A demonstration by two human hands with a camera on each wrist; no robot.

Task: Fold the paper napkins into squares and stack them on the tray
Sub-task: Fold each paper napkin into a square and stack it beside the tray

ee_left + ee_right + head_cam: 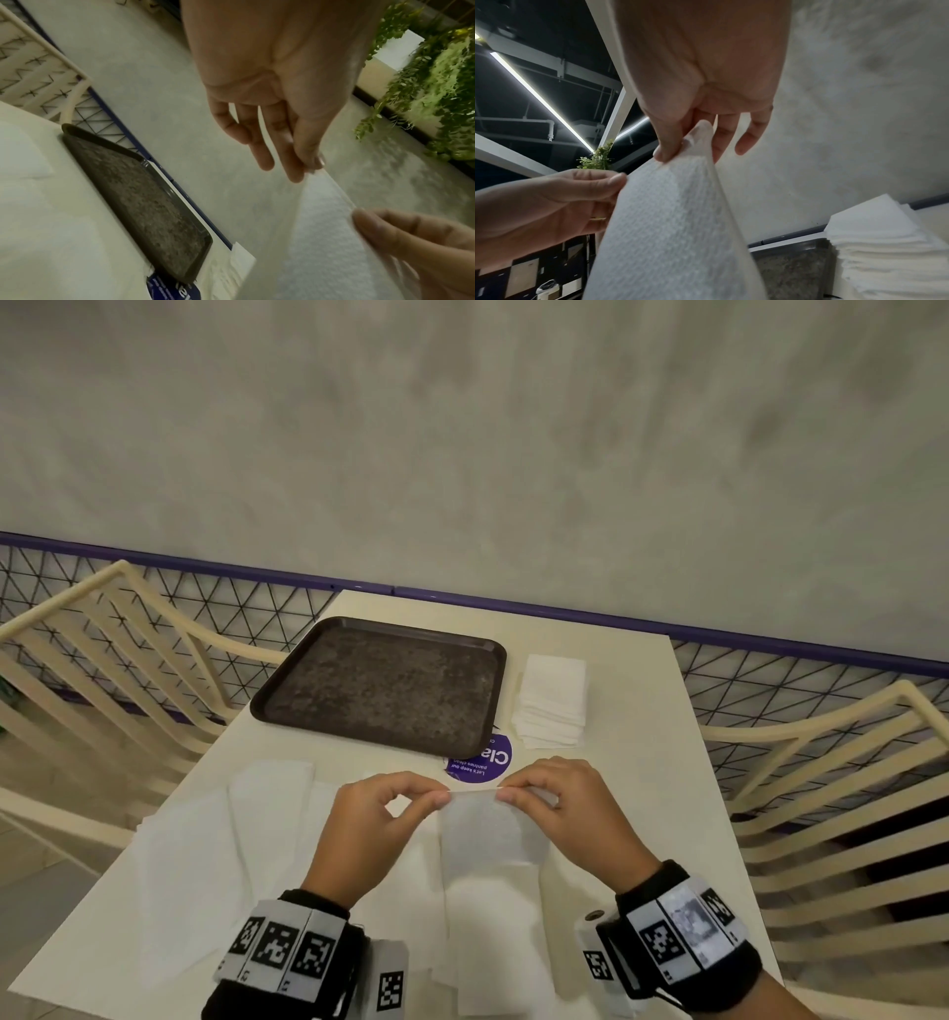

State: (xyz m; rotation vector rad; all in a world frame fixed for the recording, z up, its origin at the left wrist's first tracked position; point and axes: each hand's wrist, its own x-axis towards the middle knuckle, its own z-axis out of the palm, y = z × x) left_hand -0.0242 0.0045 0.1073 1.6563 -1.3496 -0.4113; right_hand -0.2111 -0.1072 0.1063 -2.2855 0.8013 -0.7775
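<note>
Head view: left hand (371, 819) and right hand (560, 806) pinch top edge of thin white paper napkin (490, 834). Flat dark brown tray (382, 685) lies straight beyond napkin, nearer left hand.

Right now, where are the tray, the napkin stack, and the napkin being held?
tray (328, 654): head view, far-left rim.
napkin stack (554, 683): head view, top sheet.
held napkin (490, 834): head view, hanging face.

Head looks down; 2 wrists close, share napkin (490, 834).
</note>
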